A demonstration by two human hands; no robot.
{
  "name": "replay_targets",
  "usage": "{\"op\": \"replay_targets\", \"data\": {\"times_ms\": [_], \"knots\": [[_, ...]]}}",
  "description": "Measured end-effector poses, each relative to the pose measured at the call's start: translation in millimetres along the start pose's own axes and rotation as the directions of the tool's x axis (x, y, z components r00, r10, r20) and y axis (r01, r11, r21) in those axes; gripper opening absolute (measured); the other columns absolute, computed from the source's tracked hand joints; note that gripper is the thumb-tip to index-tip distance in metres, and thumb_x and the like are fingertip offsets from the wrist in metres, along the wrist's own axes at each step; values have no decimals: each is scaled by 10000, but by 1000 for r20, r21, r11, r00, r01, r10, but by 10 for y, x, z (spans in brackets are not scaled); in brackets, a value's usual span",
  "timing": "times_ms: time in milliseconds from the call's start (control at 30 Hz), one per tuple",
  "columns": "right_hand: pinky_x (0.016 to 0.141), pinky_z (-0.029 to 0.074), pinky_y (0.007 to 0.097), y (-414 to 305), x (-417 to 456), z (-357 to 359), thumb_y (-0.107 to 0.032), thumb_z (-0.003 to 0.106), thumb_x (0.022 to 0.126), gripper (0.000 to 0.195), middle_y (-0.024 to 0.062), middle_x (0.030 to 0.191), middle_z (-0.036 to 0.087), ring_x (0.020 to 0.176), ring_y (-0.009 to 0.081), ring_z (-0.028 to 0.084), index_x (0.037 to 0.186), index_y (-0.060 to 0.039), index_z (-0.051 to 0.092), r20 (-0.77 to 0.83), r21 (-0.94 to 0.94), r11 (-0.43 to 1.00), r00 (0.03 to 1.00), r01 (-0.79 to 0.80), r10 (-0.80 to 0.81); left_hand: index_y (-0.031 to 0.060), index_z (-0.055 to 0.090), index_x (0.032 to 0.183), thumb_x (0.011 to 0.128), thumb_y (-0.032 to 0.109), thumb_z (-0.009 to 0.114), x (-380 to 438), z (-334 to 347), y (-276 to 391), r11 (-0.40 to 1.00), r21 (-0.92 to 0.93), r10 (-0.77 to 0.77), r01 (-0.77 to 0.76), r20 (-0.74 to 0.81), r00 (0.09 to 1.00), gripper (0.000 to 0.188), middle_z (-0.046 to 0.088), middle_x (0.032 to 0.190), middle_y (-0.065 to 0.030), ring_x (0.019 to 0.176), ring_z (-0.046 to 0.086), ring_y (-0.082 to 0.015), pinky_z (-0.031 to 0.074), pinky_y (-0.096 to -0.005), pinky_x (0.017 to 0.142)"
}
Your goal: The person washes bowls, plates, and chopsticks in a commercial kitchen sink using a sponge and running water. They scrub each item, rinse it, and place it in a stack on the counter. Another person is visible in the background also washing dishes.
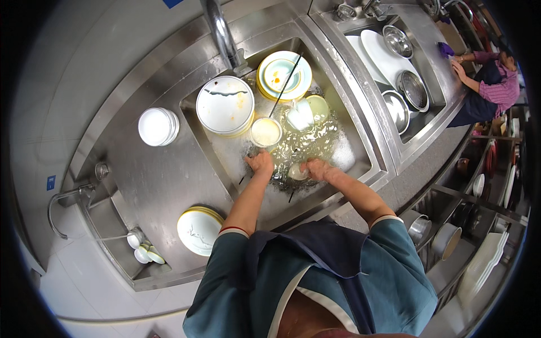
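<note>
Both my hands are in the soapy water of a steel sink (363, 139). My right hand (320, 170) has its fingers on a small pale round dish (298, 171), partly under the water. To the left is my left hand (260, 162), its fingertips low in the suds and partly hidden; whether it grips anything is unclear. Just beyond it a small round bowl (265, 132) holds cloudy liquid. A white dish (300, 115) and a pale green dish (318, 107) lie in the rippling water. One long dark chopstick (285, 85) leans across the stacked plates behind.
Stained large plates (225, 103) and yellow-rimmed plates (284, 63) are stacked under the faucet (222, 34). White bowls (156, 126) and more plates (198, 231) stand on the left counter. A right-hand sink (437, 91) holds platters and steel bowls. Another person (492, 84) works with a purple cloth (445, 49).
</note>
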State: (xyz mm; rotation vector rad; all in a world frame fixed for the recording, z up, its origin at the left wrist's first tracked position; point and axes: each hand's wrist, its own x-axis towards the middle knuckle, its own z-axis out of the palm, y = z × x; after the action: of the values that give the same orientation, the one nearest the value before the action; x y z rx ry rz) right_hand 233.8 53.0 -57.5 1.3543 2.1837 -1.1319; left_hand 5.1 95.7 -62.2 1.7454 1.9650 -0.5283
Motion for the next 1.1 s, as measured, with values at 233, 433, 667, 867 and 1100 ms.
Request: {"op": "replay_targets", "data": {"times_ms": [233, 433, 667, 867, 1100], "knots": [[926, 433, 400, 197, 49, -223, -162, 605, 788, 346, 179, 1214, 542, 1050, 339, 563, 1127, -103, 569, -362, 288, 898, 830, -334, 424, 74, 557, 1079, 876, 140, 447, 8, 55, -35, 954, 237, 231, -186, -183, 955, 241, 662, 930, -89, 927, 590, -224, 335, -460, 846], [780, 512, 378, 452, 177, -35, -101, 564, 785, 323, 200, 1035, 602, 879, 335, 624, 1105, -56, 567, -156, -236, 970, 988, -58, 21, 132, 490, 1132, 855, 114, 473, -323, -191, -46, 854, 268, 516, -446, -334, 789, 278, 564, 959, -89, 799, 601, -251, 441, -458, 701], [658, 510, 290, 196, -296, -750, -47, 660, 752, 292, 70, 817, 638, 738, 177, 622, 1034, -50, 583, -156, 888, 454, 880, -75, 450, 145, 418, 1297, 754, 177, 538, -471, -636, -148, 569, -820, 74, -64, -27, 997, 557, 530, 1200, -144, 1046, 544, -337, 449, -427, 837], [699, 499, 278, -858, -785, -1202, -47, 651, 791, 344, 75, 957, 619, 837, 157, 602, 1113, -61, 531, -403, 911, 191, 884, 364, 237, 189, 450, 1269, 906, 501, 430, -729, -567, -9, -55, -918, 196, 392, 375, 906, 479, 528, 1224, -51, 1089, 549, -216, 472, -442, 842], [850, 474, 387, -1464, -872, -1251, -214, 733, 725, 636, 109, 1240, 539, 1011, 318, 588, 1296, -241, 452, -709, -413, 895, 557, 170, -433, 114, 481, 1244, 939, 435, 370, -830, -664, -181, -179, -826, 498, 534, 392, 773, 457, 583, 1163, -64, 1001, 609, -214, 535, -398, 806]]}}
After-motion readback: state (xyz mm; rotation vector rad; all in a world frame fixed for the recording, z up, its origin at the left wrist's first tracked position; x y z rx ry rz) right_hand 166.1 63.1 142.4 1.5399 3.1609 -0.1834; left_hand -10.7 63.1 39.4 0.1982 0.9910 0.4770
